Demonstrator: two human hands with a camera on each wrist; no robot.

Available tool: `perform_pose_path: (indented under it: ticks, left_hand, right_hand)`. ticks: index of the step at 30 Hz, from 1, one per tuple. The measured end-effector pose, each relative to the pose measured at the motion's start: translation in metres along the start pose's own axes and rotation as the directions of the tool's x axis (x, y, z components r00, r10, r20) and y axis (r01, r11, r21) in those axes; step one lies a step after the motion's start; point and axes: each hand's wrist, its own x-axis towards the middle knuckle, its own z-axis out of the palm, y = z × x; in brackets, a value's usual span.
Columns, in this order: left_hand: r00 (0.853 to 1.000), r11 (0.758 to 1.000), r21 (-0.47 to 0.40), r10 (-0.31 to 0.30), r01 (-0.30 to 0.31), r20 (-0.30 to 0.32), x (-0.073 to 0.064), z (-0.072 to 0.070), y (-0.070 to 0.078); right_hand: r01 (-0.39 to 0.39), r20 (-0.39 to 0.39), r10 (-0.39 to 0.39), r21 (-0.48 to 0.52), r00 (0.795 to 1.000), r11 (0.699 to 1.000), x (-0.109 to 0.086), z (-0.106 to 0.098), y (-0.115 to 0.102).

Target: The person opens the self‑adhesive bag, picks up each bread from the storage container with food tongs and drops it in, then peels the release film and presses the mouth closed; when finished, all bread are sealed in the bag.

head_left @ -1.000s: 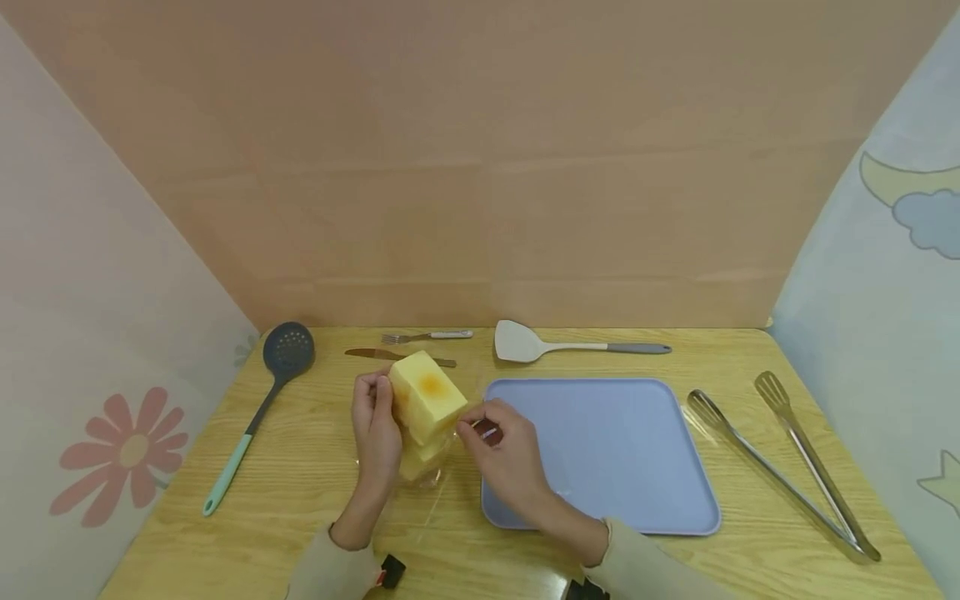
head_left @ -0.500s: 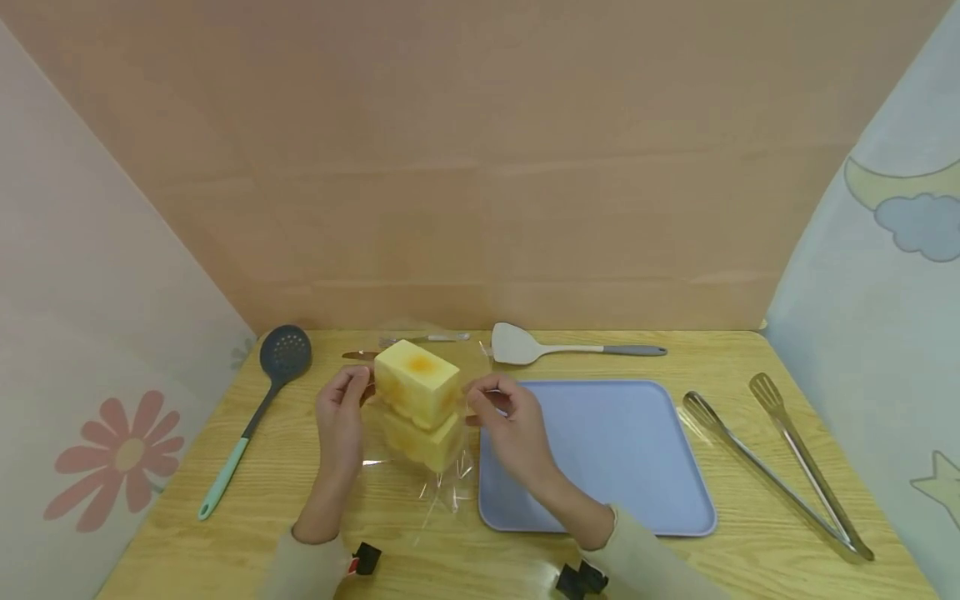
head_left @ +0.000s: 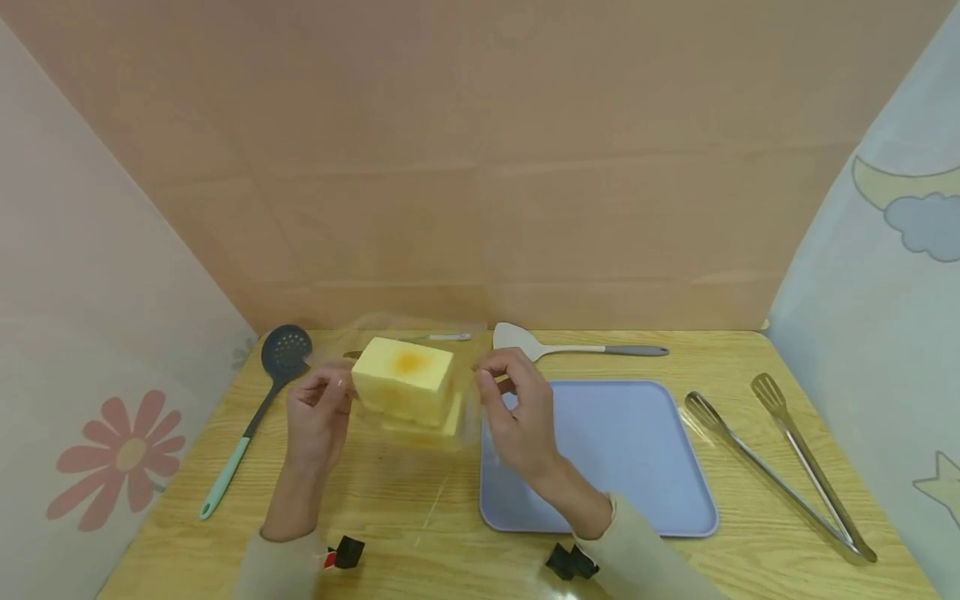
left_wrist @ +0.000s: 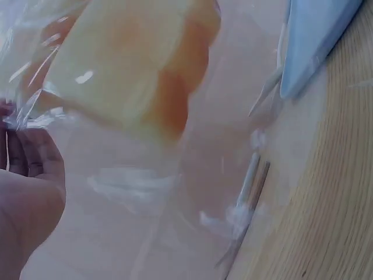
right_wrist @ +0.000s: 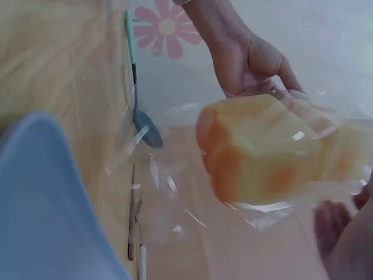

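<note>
A clear plastic bag (right_wrist: pixel 172 184) hangs over the table between my two hands. Inside it are pale yellow bread loaves with orange-brown patches: an upper loaf (head_left: pixel 401 379) and a lower loaf (head_left: pixel 423 435) partly hidden under it. My left hand (head_left: pixel 318 408) pinches the bag at its left side between thumb and fingers. On the right side my right hand (head_left: pixel 521 408) pinches the film, above the left edge of the blue tray. The right wrist view shows the wrapped loaves close up, with the left hand (right_wrist: pixel 250 64) behind them.
The blue tray (head_left: pixel 600 458) lies right of centre. A slotted ladle (head_left: pixel 287 354) is at left, a white turner (head_left: pixel 517 340) at the back, and metal tongs (head_left: pixel 795 471) at right. A fork (head_left: pixel 450 337) and knife (head_left: pixel 351 354) lie partly behind the bag.
My hands have moved apart, the left one leftward, spreading the bag between them. Earlier the left hand held close against the loaves. The loaves have shifted left and turned.
</note>
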Motion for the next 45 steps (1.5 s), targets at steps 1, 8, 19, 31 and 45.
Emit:
perform_pose_path:
  ticks: [1,8,19,31,45]
  left_hand:
    - [1.000,1.000,-0.022,0.001,-0.001,-0.001,0.000,0.000,0.000]
    - [0.995,0.994,0.111,0.010,0.001,-0.102,-0.001,0.006,0.001]
    - [0.962,0.983,0.130,0.154,-0.127,-0.225,0.000,0.009,-0.005]
    - [0.898,0.952,0.290,0.206,-0.093,-0.388,-0.005,0.023,-0.014]
    - [0.895,0.937,0.344,0.108,0.054,-0.432,-0.014,0.033,-0.027]
  right_hand:
    - [0.013,0.001,-0.013,0.002,1.000,1.000,0.000,0.000,0.000]
    - [0.133,0.045,-0.133,-0.010,0.990,0.991,-0.003,0.003,-0.001]
    - [0.137,0.083,-0.133,-0.043,0.988,0.990,-0.002,0.001,-0.003]
    - [-0.082,0.110,0.070,0.110,0.991,0.991,-0.008,0.007,-0.003]
    - [-0.261,0.115,0.243,0.193,0.963,0.946,-0.021,0.013,0.002]
